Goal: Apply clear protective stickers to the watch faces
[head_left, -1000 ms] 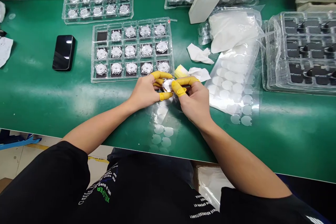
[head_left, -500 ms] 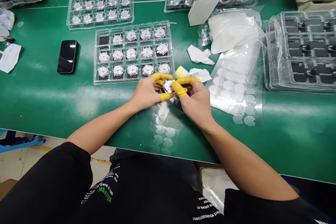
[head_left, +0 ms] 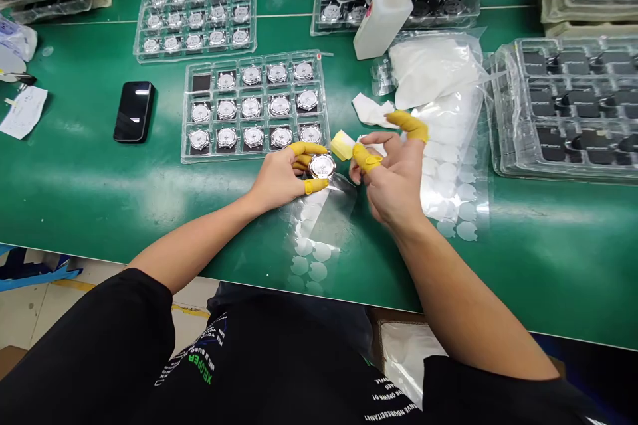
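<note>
My left hand, in yellow finger cots, holds a round silver watch case by its edge between thumb and fingers. My right hand is apart from it, on the right, with the index finger raised and away from the thumb; the other fingers are partly curled. Nothing shows in its grip. Close to its fingertips lie a yellow sponge block and a crumpled white cloth. Beneath the watch case lies a clear sheet with round film stickers. Beyond, a clear tray carries rows of watch cases, with one vacant pocket at its far left.
A phone lies on the left of the green table. Another filled tray sits farther back. A white bottle stands near a bag of white material. Stacked clear trays occupy the right.
My right hand has come off the watch case and moved right, its index finger now lifted. My left hand keeps hold of the case. The view has shifted slightly.
</note>
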Demonstrator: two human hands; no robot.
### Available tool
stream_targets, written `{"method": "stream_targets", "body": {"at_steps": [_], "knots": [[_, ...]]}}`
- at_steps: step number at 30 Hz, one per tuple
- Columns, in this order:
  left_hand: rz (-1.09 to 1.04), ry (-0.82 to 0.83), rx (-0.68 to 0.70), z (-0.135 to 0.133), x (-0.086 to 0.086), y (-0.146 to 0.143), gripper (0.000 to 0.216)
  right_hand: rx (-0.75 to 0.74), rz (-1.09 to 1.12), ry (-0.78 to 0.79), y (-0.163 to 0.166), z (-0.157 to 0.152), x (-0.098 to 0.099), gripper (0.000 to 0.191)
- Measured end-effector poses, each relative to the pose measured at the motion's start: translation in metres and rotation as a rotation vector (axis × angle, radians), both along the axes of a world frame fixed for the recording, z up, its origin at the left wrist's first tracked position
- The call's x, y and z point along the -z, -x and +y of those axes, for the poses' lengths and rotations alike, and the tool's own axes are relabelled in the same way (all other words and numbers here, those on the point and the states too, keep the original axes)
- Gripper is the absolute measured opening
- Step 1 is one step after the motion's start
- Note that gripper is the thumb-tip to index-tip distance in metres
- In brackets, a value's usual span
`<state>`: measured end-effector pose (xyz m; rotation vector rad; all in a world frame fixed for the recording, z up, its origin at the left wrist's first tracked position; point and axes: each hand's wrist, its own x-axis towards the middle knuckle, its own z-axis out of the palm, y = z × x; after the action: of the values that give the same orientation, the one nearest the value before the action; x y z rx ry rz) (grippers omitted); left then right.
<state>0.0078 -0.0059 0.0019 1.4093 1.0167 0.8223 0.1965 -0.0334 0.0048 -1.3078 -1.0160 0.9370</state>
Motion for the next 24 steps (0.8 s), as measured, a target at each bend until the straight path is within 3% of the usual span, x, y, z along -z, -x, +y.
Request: {"method": "stream_targets", "body": {"at_steps": [7, 13, 19, 24], "knots": [[0.025, -0.035, 0.038, -0.001, 0.001, 0.000, 0.059, -0.371, 0.134, 0.405, 0.007, -0.003, -0.012, 0.067], [0.021, -0.053, 0.064, -0.004, 0.000, 0.000, 0.055, -0.245, 0.191, 0.331, 0.014, -0.001, -0.011, 0.055], [0.047, -0.057, 0.072, -0.001, 0.003, 0.000, 0.057, -0.152, 0.104, 0.290, 0.018, -0.003, -0.003, 0.044], [0.065, -0.035, 0.073, 0.002, 0.001, 0.000, 0.058, -0.222, 0.187, 0.328, 0.012, -0.002, -0.008, 0.062]]}}
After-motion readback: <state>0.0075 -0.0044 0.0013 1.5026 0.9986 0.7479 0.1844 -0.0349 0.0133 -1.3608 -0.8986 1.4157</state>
